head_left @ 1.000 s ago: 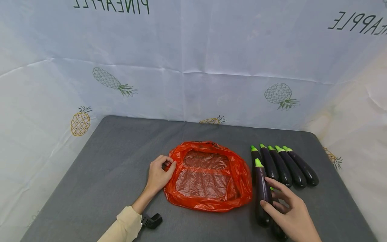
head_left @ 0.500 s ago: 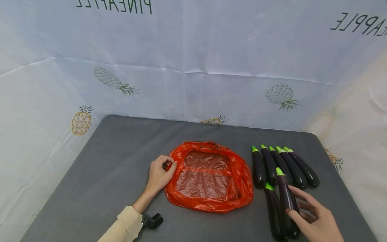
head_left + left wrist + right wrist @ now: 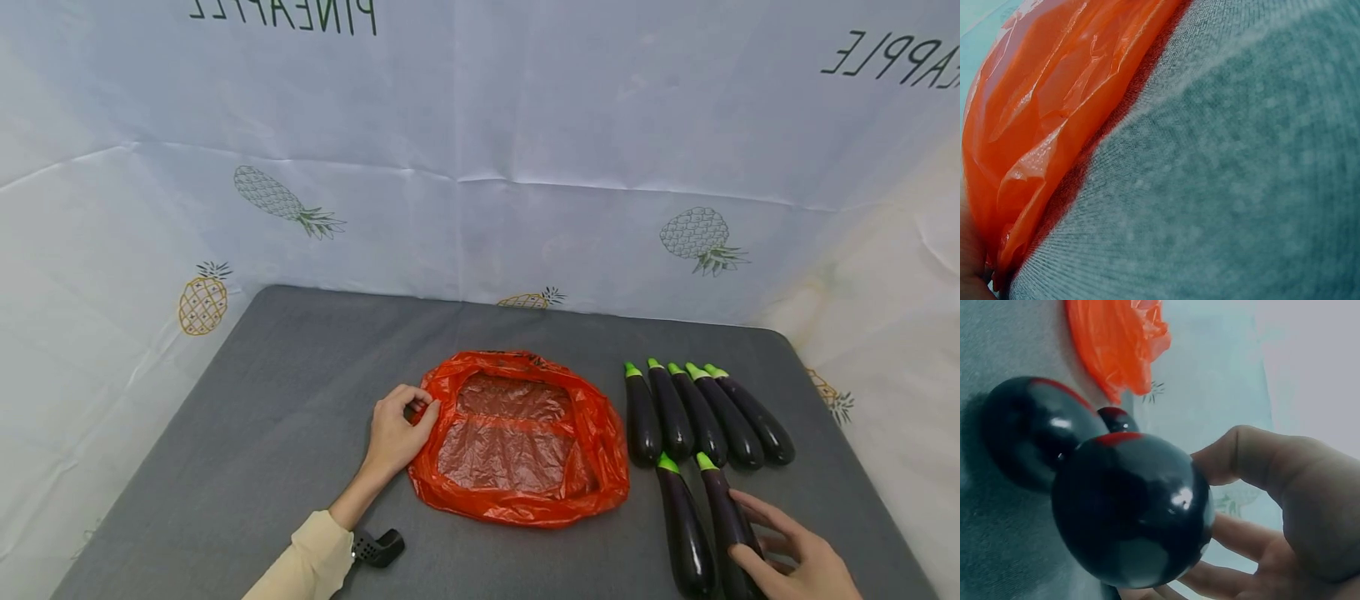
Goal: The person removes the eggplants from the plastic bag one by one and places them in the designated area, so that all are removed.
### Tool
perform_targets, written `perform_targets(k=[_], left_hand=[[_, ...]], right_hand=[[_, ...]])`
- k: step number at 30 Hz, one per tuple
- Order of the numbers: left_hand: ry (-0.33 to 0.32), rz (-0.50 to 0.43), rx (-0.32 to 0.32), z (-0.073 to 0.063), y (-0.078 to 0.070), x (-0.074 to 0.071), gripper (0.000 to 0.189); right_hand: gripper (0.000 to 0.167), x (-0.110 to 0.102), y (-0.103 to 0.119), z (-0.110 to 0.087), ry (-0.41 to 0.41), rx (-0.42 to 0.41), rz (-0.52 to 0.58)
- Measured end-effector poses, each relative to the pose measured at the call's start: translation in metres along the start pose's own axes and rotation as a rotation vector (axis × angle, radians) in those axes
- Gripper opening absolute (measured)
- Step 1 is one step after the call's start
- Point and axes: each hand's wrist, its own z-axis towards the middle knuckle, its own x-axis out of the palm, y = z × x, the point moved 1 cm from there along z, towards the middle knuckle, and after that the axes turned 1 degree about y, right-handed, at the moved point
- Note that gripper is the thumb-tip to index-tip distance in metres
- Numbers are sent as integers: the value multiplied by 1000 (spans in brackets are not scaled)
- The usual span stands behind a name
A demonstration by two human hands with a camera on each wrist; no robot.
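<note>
My left hand [image 3: 397,429] pinches the left rim of a red plastic bag [image 3: 427,467], which lies with its mouth spread wide on the table. In the left wrist view the bag [image 3: 1054,119] fills the upper left, a bit of the hand at its lower corner. At the front right, my right hand [image 3: 795,554] grips an eggplant [image 3: 727,517] between thumb and fingers. The right wrist view shows that eggplant's dark round end [image 3: 1132,512] up close. Just left of it lies another eggplant [image 3: 684,533], its green stem pointing away from me.
Several eggplants [image 3: 705,412] lie side by side in a row behind the held one, right of the bag. A grey cloth covers the table [image 3: 300,350]. A white pineapple-print curtain [image 3: 480,233] hangs behind it. The left wrist wears a black band [image 3: 378,547].
My right hand has moved the eggplant rightward and toward me, from beside the bag to the right of the other front eggplant. The left hand stays at the bag's rim.
</note>
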Motion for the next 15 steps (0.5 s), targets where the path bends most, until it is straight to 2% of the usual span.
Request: perform_targets(k=[7,15], left_hand=[[4,3,3,0,-1,-1,11],[2,-4,-1,0,0,0,11]], right_hand=[[72,3,-1,3,36,25,-24],[69,3,-1,4,30,-5,-48]])
